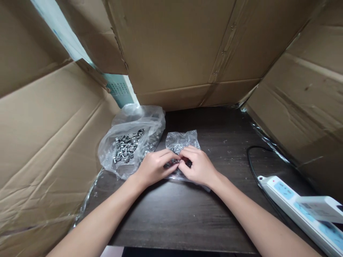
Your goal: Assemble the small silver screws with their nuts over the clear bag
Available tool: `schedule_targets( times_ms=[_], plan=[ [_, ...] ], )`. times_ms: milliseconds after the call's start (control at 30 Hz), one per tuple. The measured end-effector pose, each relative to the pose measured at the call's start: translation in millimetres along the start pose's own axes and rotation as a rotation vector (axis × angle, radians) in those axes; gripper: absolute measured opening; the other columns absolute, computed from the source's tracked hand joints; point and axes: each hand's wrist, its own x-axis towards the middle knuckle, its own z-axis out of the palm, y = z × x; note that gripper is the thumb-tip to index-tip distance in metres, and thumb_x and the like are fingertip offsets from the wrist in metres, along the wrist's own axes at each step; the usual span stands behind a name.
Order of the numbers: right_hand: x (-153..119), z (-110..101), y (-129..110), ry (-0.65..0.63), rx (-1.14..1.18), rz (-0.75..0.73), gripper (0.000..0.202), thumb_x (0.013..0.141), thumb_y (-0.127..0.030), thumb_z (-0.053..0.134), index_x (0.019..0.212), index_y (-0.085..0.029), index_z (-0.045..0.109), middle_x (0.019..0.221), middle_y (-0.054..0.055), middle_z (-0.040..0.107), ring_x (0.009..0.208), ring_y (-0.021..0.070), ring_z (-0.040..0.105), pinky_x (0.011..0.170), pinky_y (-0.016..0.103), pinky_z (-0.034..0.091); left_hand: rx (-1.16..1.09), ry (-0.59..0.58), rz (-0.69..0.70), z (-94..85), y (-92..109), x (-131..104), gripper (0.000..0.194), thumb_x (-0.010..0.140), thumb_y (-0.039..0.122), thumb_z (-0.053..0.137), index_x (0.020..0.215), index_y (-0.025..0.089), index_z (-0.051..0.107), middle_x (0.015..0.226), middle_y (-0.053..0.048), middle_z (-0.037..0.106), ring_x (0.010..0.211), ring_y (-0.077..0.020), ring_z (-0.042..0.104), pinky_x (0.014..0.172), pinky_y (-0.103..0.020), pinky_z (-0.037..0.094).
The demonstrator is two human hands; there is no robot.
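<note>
Large clear plastic bag point(136, 123): set open at the left of the dark wooden table point(171, 214); many loose metal bolts point(127, 146) are left inside, so much handling seems to remain.
Small clear plastic bag point(184, 137): laid flat just beyond the fingers; shiny pieces are seen in or under it, but whether they are finished cannot be told.
Left hand point(158, 165): thumb and fingers pinched around a small metal fastener point(174, 161).
Right hand point(197, 162): fingertips pressed together, meeting the left ones at the fastener; whether one piece or two is gripped cannot be told.
Progress: handling of one fastener is judged to be partway; completed pieces cannot be counted.
</note>
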Motion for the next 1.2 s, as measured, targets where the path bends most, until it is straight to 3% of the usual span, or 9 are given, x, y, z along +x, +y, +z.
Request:
schedule_targets(
  times_ms=[367,800,1200],
  plan=[
    [1.6,-1.0,-1.0,-0.008,0.000,0.043,0.016,0.078,-0.010,0.054,0.065,-0.020,0.049,0.065,0.000,0.055,0.068,0.0166,0.047,0.065,0.029,0.036,-0.001,-0.010,-0.023,-1.5,0.4,0.8,0.013,0.093,0.022,0.064,0.103,0.016,0.069,0.091,-0.004,0.073,0.074,-0.0129,0.070,0.066,-0.022,0.056],
    [1.4,-2.9,5.6,-0.013,0.077,-0.044,0.017,0.081,-0.008,0.048,0.073,-0.019,0.057,0.069,0.001,0.059,0.071,0.0172,0.051,0.068,0.030,0.040,0.001,-0.014,-0.072,-5.0,-0.4,1.0,0.013,0.093,0.024,0.063,0.102,0.017,0.070,0.087,-0.003,0.072,0.072,-0.0131,0.069,0.067,-0.023,0.055],
    [-0.1,-1.2,1.1,-0.017,0.007,-0.001,0.019,0.077,-0.013,0.052,0.064,-0.021,0.042,0.062,-0.001,0.049,0.065,0.0160,0.044,0.062,0.029,0.034,0.004,0.001,0.011,0.3,1.9,1.4,0.012,0.094,0.024,0.063,0.101,0.016,0.069,0.093,-0.005,0.075,0.076,-0.0141,0.071,0.066,-0.022,0.056]
  ],
)
